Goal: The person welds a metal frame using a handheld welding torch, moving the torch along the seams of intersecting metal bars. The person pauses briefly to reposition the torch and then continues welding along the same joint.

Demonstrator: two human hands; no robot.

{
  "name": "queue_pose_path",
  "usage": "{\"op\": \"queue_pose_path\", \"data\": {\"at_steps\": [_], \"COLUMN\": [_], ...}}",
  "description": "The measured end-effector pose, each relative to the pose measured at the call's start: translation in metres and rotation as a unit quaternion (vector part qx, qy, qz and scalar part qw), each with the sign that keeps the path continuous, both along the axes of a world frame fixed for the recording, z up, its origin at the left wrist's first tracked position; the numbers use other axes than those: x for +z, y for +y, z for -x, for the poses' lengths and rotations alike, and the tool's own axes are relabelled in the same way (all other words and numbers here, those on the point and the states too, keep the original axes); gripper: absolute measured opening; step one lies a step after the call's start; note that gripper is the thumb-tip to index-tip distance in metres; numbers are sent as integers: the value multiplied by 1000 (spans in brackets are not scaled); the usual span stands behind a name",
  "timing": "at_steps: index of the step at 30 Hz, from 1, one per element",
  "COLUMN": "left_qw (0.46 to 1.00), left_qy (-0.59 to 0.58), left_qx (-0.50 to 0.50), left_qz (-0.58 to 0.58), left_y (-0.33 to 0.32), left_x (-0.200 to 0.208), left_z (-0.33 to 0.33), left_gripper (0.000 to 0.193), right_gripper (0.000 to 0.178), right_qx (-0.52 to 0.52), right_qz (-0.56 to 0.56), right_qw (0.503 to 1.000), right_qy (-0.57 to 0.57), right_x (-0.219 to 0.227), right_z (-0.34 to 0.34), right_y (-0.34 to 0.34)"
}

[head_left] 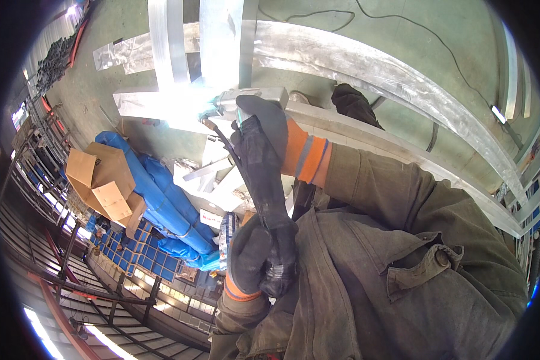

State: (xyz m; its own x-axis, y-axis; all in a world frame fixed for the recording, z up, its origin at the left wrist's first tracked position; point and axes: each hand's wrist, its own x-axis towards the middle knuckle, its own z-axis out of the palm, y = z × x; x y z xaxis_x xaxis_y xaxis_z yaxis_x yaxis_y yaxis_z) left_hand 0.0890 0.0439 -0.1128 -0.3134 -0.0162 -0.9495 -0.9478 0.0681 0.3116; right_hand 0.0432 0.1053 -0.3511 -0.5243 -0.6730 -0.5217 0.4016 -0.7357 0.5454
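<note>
A white-hot arc glares at the tip of a welding torch [252,171], against a pale metal beam [132,104]. The glare hides the joint itself. My right hand [265,120], in a dark glove with an orange striped cuff, is closed at the torch's front end, beside the beam; some fingers are hidden. Lower down, my left hand [247,258], gloved alike, wraps round the torch's black-covered rear part, close to my jacket. Two upright metal bars [222,42] meet the beam just beyond the arc.
A long curved metal beam [366,57] sweeps to the right. An open cardboard box [105,183] and blue wrapped bundles [168,204] lie left, near metal offcuts [213,171]. A cable [426,33] crosses the green floor. My dark shoe [299,97] shows behind the straight beam.
</note>
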Motion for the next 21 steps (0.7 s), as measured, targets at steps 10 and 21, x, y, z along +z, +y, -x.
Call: {"op": "queue_pose_path", "data": {"at_steps": [10,21], "left_qw": [1000,999], "left_qy": [10,7], "left_qx": [27,-30], "left_qz": [-4,19], "left_y": [-3,1], "left_x": [-3,2], "left_z": [-4,4], "left_gripper": [59,62], "right_gripper": [28,26], "right_qx": [61,78], "right_qz": [-80,-72], "right_qw": [993,993], "right_qy": [-55,-44], "right_x": [24,22], "right_z": [13,12], "right_y": [11,14]}}
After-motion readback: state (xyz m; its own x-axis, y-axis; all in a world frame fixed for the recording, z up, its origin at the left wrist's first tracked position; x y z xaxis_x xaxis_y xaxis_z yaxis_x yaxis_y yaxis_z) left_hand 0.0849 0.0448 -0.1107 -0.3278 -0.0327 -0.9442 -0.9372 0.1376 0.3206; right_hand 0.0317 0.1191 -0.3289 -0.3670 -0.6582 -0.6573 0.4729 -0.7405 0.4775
